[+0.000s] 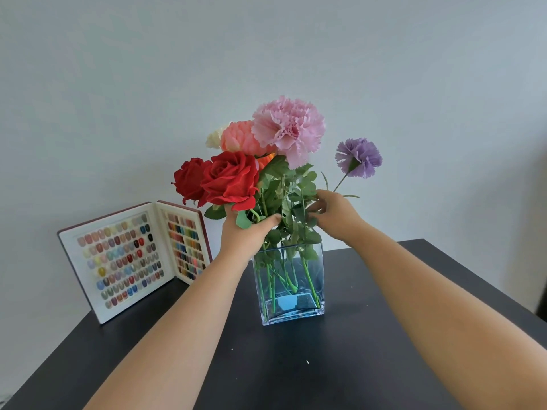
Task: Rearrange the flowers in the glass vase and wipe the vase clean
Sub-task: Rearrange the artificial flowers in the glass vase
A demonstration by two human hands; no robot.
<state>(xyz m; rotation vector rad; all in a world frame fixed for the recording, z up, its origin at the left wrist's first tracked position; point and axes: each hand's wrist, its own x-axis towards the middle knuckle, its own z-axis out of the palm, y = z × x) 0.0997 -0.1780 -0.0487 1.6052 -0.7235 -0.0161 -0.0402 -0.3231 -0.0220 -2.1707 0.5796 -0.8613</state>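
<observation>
A square glass vase (291,313) stands on a black table (370,365) and holds several flowers. Two red roses (228,180) lean left, and a big pink carnation (288,128) rises above a salmon bloom (236,137) and a cream one (213,139). A small purple carnation (358,156) leans out to the right on a thin stem. My left hand (245,232) is closed around the rose stems just above the vase rim. My right hand (336,214) pinches stems and leaves on the right side, near the purple carnation's stem.
An open case of coloured nail samples (130,261) stands propped at the back left of the table against a pale wall. A blue patch shows through the vase bottom. Small white specks lie on the table in front of the vase.
</observation>
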